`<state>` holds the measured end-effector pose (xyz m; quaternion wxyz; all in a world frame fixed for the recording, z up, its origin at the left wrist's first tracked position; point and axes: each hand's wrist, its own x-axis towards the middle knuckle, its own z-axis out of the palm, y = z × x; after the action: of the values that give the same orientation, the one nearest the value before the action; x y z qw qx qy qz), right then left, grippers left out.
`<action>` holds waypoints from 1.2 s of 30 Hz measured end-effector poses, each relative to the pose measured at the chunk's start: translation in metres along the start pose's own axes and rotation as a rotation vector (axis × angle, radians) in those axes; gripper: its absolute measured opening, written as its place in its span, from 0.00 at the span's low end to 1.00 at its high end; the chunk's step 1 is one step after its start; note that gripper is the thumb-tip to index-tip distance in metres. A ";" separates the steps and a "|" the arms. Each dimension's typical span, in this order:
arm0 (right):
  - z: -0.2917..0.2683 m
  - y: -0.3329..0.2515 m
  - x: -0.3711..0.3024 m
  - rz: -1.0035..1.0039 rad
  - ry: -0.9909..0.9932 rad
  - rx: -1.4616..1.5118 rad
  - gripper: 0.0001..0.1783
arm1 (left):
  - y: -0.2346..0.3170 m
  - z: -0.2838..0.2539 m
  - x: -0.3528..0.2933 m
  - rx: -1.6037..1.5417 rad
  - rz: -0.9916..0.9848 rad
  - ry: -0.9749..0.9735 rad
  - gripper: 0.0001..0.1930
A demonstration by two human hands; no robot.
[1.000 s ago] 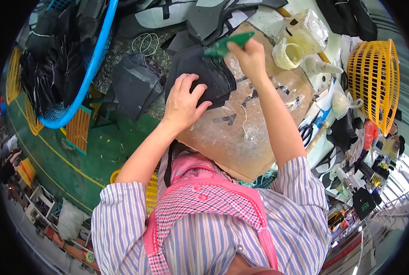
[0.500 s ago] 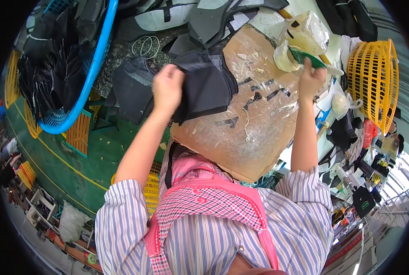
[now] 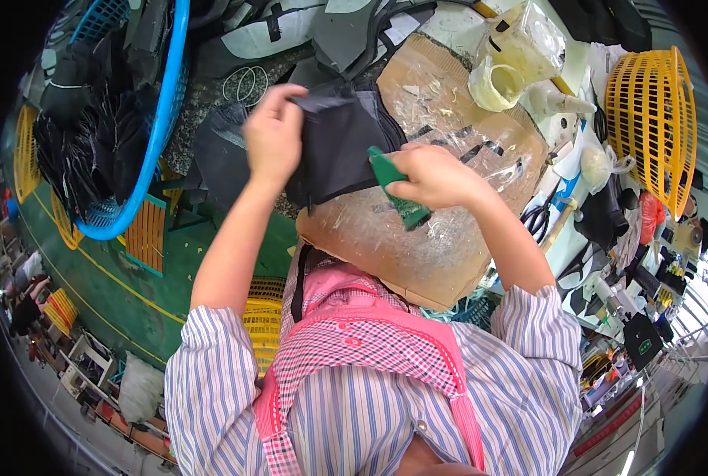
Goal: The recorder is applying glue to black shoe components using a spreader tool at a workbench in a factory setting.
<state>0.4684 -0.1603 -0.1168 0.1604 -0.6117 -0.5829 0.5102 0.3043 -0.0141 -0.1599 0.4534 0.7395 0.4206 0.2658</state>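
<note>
My left hand (image 3: pixel 273 139) is closed at the upper left edge of a stack of black fabric pieces (image 3: pixel 336 151), pinching a piece by its edge; the fingertips are slightly blurred. In my right hand (image 3: pixel 439 178) is a flat green spreader (image 3: pixel 395 190), its edge over the right side of the fabric; whether it touches is hard to tell. The fabric lies partly on a smeared brown cardboard sheet (image 3: pixel 393 258). Beyond the right hand stands a translucent, glue-crusted jug (image 3: pixel 532 40) with a round open mouth (image 3: pixel 496 86).
A blue-rimmed basket (image 3: pixel 157 143) full of black pieces stands at the left. Grey and black cut panels (image 3: pixel 342 40) are piled at the back, near a loop of white cord (image 3: pixel 245 86). Scissors (image 3: pixel 536 220) and a yellow basket (image 3: pixel 654 131) are on the right.
My right hand has swung left and nearer with the green spreader, from beside the jug to the fabric stack. My left hand has shifted slightly left and away from me.
</note>
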 end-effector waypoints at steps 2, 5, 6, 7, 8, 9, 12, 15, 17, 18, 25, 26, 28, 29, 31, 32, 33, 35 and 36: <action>0.004 -0.009 0.009 0.150 -0.076 -0.260 0.15 | 0.002 -0.032 0.024 0.108 0.237 0.262 0.09; 0.002 0.010 0.001 0.075 0.005 -0.075 0.16 | 0.021 -0.086 0.029 -0.810 -0.350 0.266 0.15; 0.001 0.018 -0.006 0.093 0.101 0.325 0.16 | -0.016 -0.089 0.033 -0.787 -0.201 -0.078 0.14; -0.004 0.023 -0.014 0.058 0.209 0.581 0.14 | -0.050 -0.090 0.032 -0.747 -0.050 -0.414 0.14; -0.007 0.031 -0.024 0.082 0.403 0.730 0.10 | -0.032 -0.064 0.028 -0.452 -0.026 -0.421 0.14; -0.011 0.035 -0.028 0.085 0.588 0.878 0.08 | -0.005 -0.040 0.024 -0.140 0.000 -0.406 0.14; -0.017 0.055 -0.023 0.007 0.766 0.866 0.07 | -0.034 -0.008 0.021 -0.425 -0.140 -0.708 0.21; -0.010 0.043 -0.008 -0.068 0.831 0.819 0.05 | -0.024 -0.009 0.033 -0.648 -0.810 -0.731 0.36; -0.006 0.035 0.007 -0.096 0.816 0.880 0.03 | -0.017 -0.016 0.033 -0.623 -0.805 -0.725 0.30; -0.002 0.036 0.015 -0.047 0.748 0.768 0.02 | -0.013 -0.015 0.028 -0.421 -0.597 -0.723 0.25; 0.006 0.051 0.028 -0.017 0.609 0.370 0.05 | -0.028 -0.003 0.019 -0.302 -0.463 -0.581 0.11; 0.014 0.054 0.013 -0.058 0.545 0.254 0.06 | -0.030 -0.003 0.015 -0.290 -0.439 -0.567 0.11; 0.019 0.053 -0.003 -0.005 0.545 0.343 0.05 | -0.030 -0.002 0.012 -0.285 -0.415 -0.561 0.10; 0.020 0.052 -0.010 0.047 0.549 0.433 0.05 | -0.029 -0.001 0.012 -0.275 -0.378 -0.532 0.10; 0.004 0.057 0.004 0.019 0.626 0.557 0.05 | -0.021 -0.002 0.012 -0.269 -0.338 -0.524 0.09; 0.005 0.051 0.017 -0.018 0.645 0.606 0.05 | -0.020 -0.002 0.012 -0.244 -0.307 -0.544 0.09; 0.007 0.048 0.022 -0.056 0.665 0.654 0.04 | -0.019 -0.002 0.011 -0.219 -0.276 -0.565 0.09; 0.018 0.056 0.009 0.042 0.564 0.568 0.04 | -0.023 -0.009 0.004 -0.243 -0.244 -0.575 0.08; 0.020 0.062 -0.002 0.132 0.448 0.601 0.04 | -0.023 -0.010 0.001 -0.272 -0.209 -0.584 0.08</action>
<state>0.4868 -0.1867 -0.1730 0.4228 -0.6700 -0.3173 0.5212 0.2882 -0.0028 -0.1763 0.6741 0.6701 0.3071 0.0484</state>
